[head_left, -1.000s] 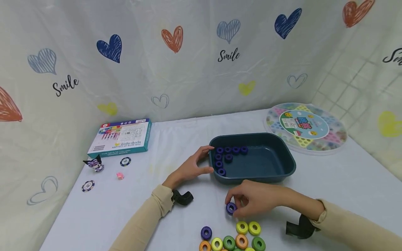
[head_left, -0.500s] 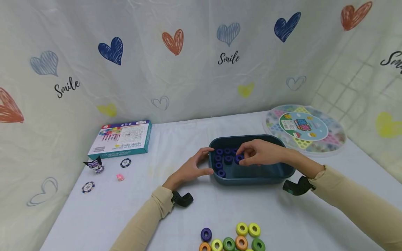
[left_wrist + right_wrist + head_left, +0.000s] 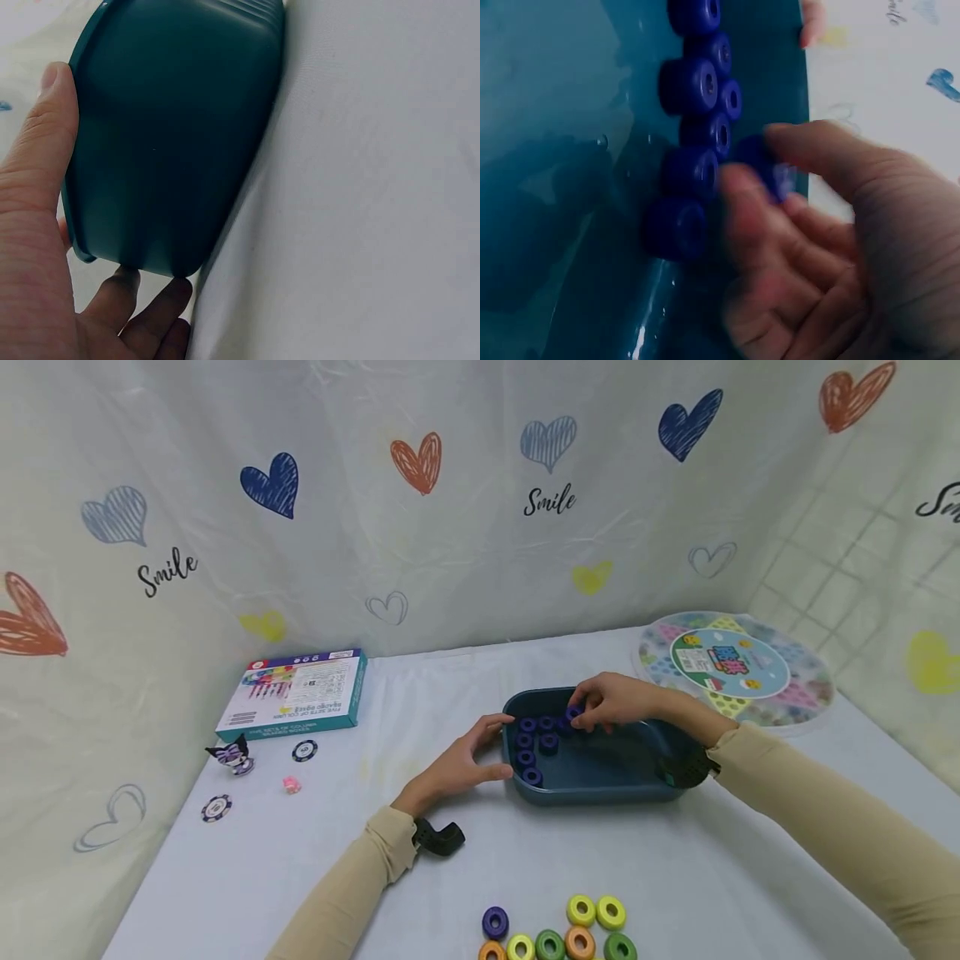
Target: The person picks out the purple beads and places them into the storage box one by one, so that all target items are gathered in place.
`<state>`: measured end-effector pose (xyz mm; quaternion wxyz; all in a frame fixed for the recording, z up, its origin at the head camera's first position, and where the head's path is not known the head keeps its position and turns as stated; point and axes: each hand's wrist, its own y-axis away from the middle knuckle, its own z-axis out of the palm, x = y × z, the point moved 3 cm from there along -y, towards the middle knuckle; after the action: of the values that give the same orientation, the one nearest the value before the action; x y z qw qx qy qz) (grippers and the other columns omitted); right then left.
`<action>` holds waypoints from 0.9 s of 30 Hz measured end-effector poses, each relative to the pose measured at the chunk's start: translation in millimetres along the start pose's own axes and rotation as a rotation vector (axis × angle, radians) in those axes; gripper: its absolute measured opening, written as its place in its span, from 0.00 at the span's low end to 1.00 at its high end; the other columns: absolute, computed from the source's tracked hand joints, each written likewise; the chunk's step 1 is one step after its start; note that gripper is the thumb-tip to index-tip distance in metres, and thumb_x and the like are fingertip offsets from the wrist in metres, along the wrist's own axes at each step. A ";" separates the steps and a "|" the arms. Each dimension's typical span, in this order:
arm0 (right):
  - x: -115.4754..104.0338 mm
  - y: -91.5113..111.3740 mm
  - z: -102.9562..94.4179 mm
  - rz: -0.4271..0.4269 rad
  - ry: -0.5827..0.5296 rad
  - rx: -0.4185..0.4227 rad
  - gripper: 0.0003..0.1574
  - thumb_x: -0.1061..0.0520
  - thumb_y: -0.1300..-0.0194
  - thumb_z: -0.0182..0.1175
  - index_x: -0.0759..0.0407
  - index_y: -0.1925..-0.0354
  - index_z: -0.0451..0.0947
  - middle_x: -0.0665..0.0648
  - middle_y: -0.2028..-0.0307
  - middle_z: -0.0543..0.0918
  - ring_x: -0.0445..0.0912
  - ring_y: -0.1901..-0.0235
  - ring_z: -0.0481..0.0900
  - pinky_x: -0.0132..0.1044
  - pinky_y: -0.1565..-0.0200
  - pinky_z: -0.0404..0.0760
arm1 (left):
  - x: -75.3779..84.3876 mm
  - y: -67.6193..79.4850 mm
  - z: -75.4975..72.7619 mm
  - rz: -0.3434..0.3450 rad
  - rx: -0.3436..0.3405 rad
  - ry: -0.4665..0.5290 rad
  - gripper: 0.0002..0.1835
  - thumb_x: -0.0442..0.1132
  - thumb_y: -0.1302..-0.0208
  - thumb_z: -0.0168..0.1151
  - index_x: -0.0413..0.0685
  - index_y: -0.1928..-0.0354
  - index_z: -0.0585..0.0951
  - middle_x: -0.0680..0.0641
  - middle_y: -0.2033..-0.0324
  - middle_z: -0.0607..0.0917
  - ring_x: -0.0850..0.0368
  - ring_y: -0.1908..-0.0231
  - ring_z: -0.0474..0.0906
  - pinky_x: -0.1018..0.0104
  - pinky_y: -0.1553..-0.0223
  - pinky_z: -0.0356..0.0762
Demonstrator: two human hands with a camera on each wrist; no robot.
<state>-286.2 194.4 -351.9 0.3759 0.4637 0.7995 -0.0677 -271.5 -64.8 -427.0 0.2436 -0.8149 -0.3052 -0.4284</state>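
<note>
A dark teal rectangular bin (image 3: 622, 764) stands on the table. My left hand (image 3: 459, 762) grips its left end; in the left wrist view the thumb (image 3: 46, 139) lies along the rim and fingertips touch the wall. My right hand (image 3: 618, 700) reaches inside and pinches a purple bead (image 3: 757, 161) with a hole, near the far wall. Several purple beads (image 3: 526, 757) sit along the left and far walls, with another bead (image 3: 548, 743) standing inward of them. In the right wrist view the moving fingers are blurred, and the pinched bead is partly hidden.
Yellow, green and orange beads (image 3: 581, 942) and a purple bead (image 3: 495, 923) lie at the near edge. A flat box (image 3: 300, 693), a small figurine (image 3: 234, 755), round chips (image 3: 304, 750) and a pink trinket (image 3: 291, 785) are left; a round game board (image 3: 795, 693) is behind right.
My right hand has carried a purple bead from the near table into the bin, then farther toward its far wall. My left hand stays at the bin's left end.
</note>
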 end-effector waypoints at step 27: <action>-53.1 6.7 18.9 -0.180 0.244 0.037 0.05 0.55 0.41 0.59 0.55 0.68 0.75 0.48 0.80 0.79 0.39 0.84 0.73 0.32 0.77 0.74 | 30.9 8.1 -6.1 -0.037 -0.028 0.022 0.39 0.54 0.47 0.64 0.64 0.35 0.56 0.51 0.35 0.60 0.61 0.37 0.56 0.55 0.39 0.54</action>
<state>-255.5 152.8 -328.5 0.2597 0.4019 0.8761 -0.0589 -255.3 -65.6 -398.8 0.2276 -0.8076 -0.3114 -0.4461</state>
